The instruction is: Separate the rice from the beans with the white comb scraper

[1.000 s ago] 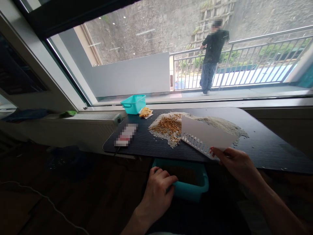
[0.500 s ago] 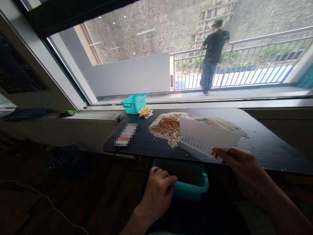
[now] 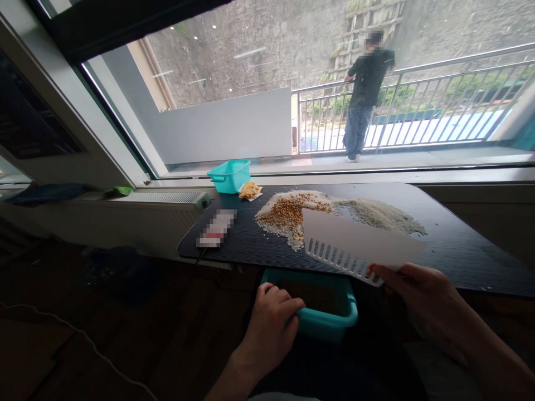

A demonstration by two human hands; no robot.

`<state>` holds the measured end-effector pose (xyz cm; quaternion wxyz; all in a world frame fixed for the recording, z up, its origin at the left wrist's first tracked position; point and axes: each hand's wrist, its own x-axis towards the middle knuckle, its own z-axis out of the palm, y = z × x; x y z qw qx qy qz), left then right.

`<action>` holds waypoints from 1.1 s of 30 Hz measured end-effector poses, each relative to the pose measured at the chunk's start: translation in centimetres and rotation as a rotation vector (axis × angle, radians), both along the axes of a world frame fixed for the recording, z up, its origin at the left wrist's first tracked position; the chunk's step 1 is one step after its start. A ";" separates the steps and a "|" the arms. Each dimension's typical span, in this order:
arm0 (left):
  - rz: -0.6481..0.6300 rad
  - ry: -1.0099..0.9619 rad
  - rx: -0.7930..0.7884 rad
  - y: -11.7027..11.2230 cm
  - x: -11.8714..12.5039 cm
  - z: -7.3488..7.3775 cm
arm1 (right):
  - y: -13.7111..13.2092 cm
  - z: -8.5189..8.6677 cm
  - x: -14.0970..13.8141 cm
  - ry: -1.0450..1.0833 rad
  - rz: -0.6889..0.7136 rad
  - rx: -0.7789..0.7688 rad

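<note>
Your left hand point(image 3: 270, 328) is clenched on the rim of the bin point(image 3: 330, 329), held under the desk's near edge. Your right hand point(image 3: 422, 301) pinches the scraper point(image 3: 359, 248) by one corner, its slotted edge just beside the pile point(image 3: 288, 214) of beans and rice. Advice: keep the bin tight under the edge and the scraper low. The desk point(image 3: 460, 250) is dark and ribbed. At its far-left corner is a second bin point(image 3: 229, 176). Beyond the window point(image 3: 234, 122), a person point(image 3: 365, 94) stands at a railing point(image 3: 438, 72).

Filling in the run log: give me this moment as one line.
left hand: grips teal bin rim under black table edge | right hand: holds white slotted scraper beside bean-and-rice pile
</note>
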<state>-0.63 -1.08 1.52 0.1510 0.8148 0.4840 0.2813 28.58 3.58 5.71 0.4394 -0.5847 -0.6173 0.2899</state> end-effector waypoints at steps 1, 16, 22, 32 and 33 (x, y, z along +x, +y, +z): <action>0.000 -0.005 0.002 0.0 0.0 0.0 | 0.9 0.2 -0.3 0.002 -0.024 0.036; 0.014 -0.025 -0.002 0.2 0.1 -0.2 | 8.0 -1.3 -1.4 0.224 0.011 0.071; 0.017 -0.024 0.018 0.2 0.1 -0.3 | 8.0 -1.7 -1.4 0.265 0.032 0.087; 0.022 -0.032 0.063 0.0 0.2 -0.1 | 7.8 -1.5 -1.5 0.132 -0.010 0.097; 0.025 -0.033 0.063 0.0 0.2 -0.1 | 7.7 -1.4 -1.6 0.134 -0.009 0.102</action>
